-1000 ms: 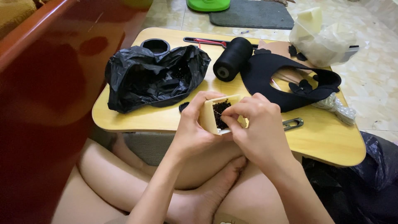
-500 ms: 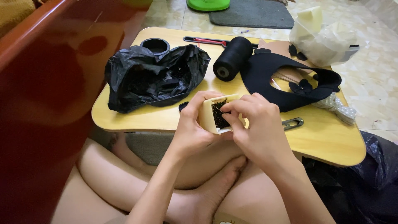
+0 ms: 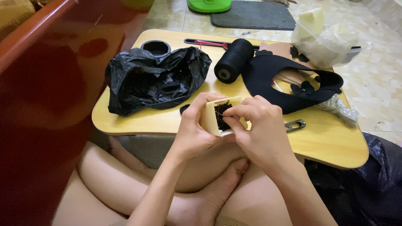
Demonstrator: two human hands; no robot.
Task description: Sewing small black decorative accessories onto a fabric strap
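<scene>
The fingers (image 3: 239, 114) of the right hand (image 3: 259, 129) are pinched shut at the top of a small cream box (image 3: 214, 118) — a thin needle seems to poke out of them, but it is too small to be sure; the left hand (image 3: 193, 129) wraps around the box and holds it tight, just above the near edge of the yellow tabletop (image 3: 167, 119); the box is full of tiny black bits (image 3: 222, 115). A black plastic bag (image 3: 155, 77) lies crumpled to the left; a black spool of thread (image 3: 233, 60) lies behind the hands; a black curved fabric piece (image 3: 289, 81) sits to the right — a metal clip (image 3: 295, 124) lies near it.
</scene>
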